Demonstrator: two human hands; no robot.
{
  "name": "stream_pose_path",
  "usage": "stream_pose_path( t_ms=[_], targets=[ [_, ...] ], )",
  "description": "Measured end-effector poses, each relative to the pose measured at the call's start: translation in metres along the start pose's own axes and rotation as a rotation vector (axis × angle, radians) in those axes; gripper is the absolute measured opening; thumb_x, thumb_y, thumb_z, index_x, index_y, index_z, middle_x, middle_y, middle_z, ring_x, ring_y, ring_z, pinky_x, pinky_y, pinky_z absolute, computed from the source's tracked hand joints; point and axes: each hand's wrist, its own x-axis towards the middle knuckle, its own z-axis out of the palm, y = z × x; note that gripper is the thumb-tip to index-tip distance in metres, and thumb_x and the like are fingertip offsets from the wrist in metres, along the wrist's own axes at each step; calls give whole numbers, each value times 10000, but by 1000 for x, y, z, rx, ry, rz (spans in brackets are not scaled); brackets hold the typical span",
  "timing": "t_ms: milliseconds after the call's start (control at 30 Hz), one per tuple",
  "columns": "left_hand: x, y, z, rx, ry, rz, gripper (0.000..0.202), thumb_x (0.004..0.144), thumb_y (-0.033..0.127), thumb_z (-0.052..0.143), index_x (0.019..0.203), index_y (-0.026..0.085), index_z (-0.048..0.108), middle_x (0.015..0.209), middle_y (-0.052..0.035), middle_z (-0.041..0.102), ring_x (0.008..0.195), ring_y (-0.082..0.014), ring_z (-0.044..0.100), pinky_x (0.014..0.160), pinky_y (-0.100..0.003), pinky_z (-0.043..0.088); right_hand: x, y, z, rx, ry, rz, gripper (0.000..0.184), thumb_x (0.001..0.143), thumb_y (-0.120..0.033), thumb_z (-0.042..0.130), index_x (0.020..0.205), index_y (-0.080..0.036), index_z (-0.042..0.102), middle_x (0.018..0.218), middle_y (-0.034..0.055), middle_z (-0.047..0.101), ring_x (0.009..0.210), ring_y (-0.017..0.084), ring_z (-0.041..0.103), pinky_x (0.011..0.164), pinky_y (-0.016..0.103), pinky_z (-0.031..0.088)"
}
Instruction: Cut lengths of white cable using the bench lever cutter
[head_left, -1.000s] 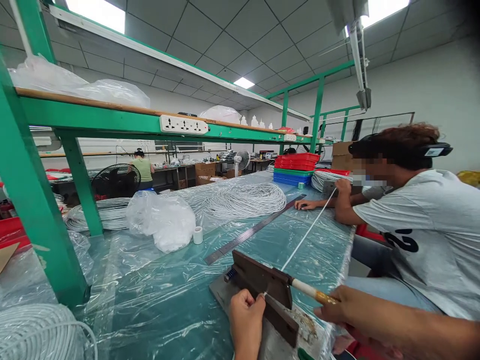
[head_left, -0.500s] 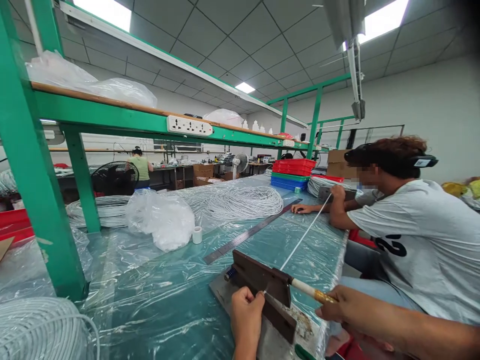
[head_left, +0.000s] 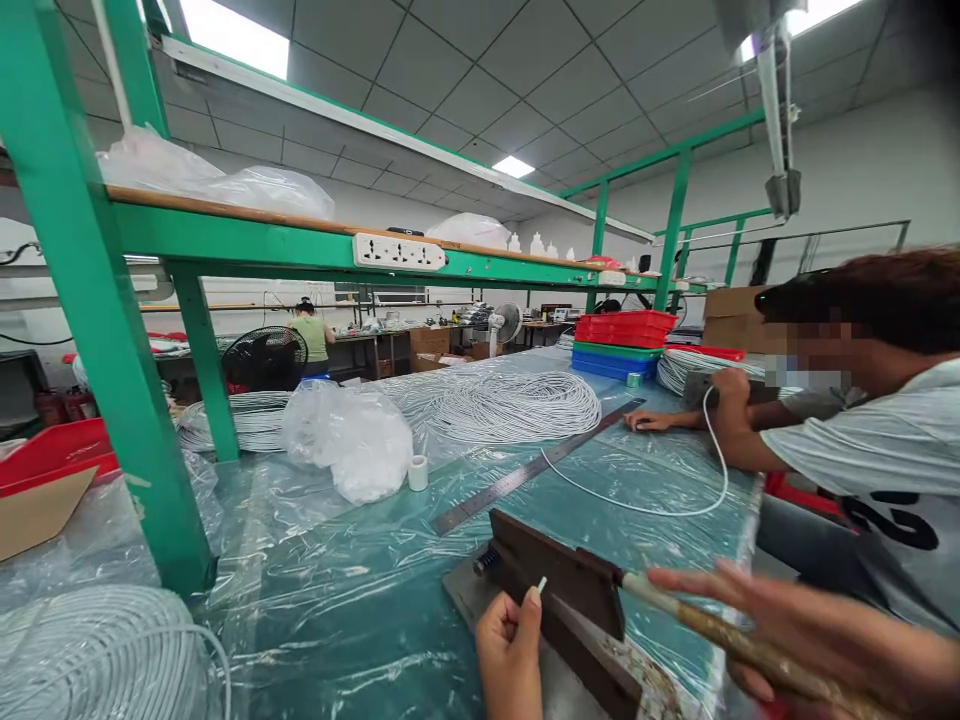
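Observation:
My left hand (head_left: 510,640) is at the bottom centre, pinched shut on the short end of a white cable (head_left: 541,584), just in front of a brown lever cutter (head_left: 559,580). My right hand (head_left: 787,620) is blurred, with its fingers stretched out over the cutter's pale handle (head_left: 675,610). A long white cable (head_left: 645,510) lies slack in a loop on the plastic-covered table (head_left: 337,610). It runs up to the fist of a co-worker (head_left: 727,385) seated at the right.
A steel ruler (head_left: 525,475) lies diagonally beyond the cutter. Behind it are a cable coil (head_left: 517,405), a crumpled plastic bag (head_left: 352,440) and a small tape roll (head_left: 418,472). A green frame post (head_left: 127,400) stands at the left, with another coil (head_left: 90,650) below it. Stacked trays (head_left: 622,340) sit far back.
The taut cable between the cutter and the co-worker has gone slack and dropped onto the table. My right hand has opened over the handle, and my left hand has lifted a short cable end.

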Motion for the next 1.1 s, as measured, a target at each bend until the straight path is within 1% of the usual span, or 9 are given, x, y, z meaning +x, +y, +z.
stream_pose_path(
  t_ms=[100, 167, 267, 433, 567, 700, 833, 967, 1100],
  targets=[
    [-1, 9, 3, -117, 112, -40, 621, 460, 769, 541, 431, 213, 266, 455, 80, 206, 460, -66, 206, 450, -218, 202, -13, -50, 4, 173, -259, -92, 639, 739, -704, 275, 981, -227, 624, 903, 132, 584, 517, 96, 550, 499, 169, 476],
    [1, 17, 4, -190, 166, -102, 633, 394, 770, 574, 417, 206, 286, 416, 92, 198, 420, -50, 180, 408, -205, 167, -11, -74, 8, 211, -290, -214, 704, 772, -693, 208, 925, -149, 626, 957, 160, 576, 634, 112, 578, 594, 168, 476],
    [7, 32, 0, -271, 122, -233, 633, 310, 764, 607, 418, 198, 344, 334, 115, 186, 341, -25, 133, 352, -186, 95, 7, -105, 13, 229, -304, -336, 740, 767, -717, 133, 944, -132, 551, 990, 187, 582, 815, 183, 600, 669, 228, 469],
    [12, 74, -16, -449, 165, -219, 603, 357, 723, 639, 476, 183, 398, 301, 139, 191, 274, 1, 124, 303, -142, 92, 66, -159, 30, 129, -240, -459, 812, 754, -735, 47, 1225, -136, 328, 963, 193, 603, 896, 226, 597, 733, 305, 449],
    [5, 112, -34, -563, 115, -193, 494, 451, 590, 714, 513, 166, 468, 305, 134, 237, 254, -1, 194, 285, -132, 170, 132, -194, 52, -4, -126, -466, 765, 779, -707, 95, 1247, -153, 337, 911, 164, 633, 831, 219, 618, 663, 285, 470],
    [-5, 140, -50, -688, 32, -176, 400, 517, 473, 748, 506, 157, 503, 308, 119, 269, 251, -2, 225, 289, -141, 209, 190, -207, 74, -47, -25, -456, 756, 778, -708, 218, 1241, -124, 346, 856, 140, 643, 771, 199, 620, 628, 266, 466],
    [-16, 160, -57, -743, -16, -148, 337, 616, 409, 708, 505, 147, 526, 323, 103, 287, 262, -5, 251, 302, -143, 229, 223, -206, 92, -86, 76, -440, 677, 820, -637, 308, 1257, -120, 327, 886, 101, 612, 717, 174, 601, 658, 329, 479],
    [-26, 171, -59, -759, -109, -51, 297, 702, 367, 639, 532, 147, 534, 347, 100, 277, 276, 1, 244, 306, -125, 199, 232, -204, 104, -87, 172, -471, 489, 872, -513, 357, 1155, -122, 437, 889, 70, 582, 709, 153, 575, 673, 347, 488],
    [-35, 181, -62, -758, -64, -5, 280, 757, 342, 584, 563, 146, 536, 376, 91, 292, 304, -2, 282, 328, -120, 229, 212, -189, 119, -76, 278, -654, 314, 881, -325, 433, 1127, -130, 449, 880, 47, 574, 748, 139, 561, 701, 311, 475]
  ],
)
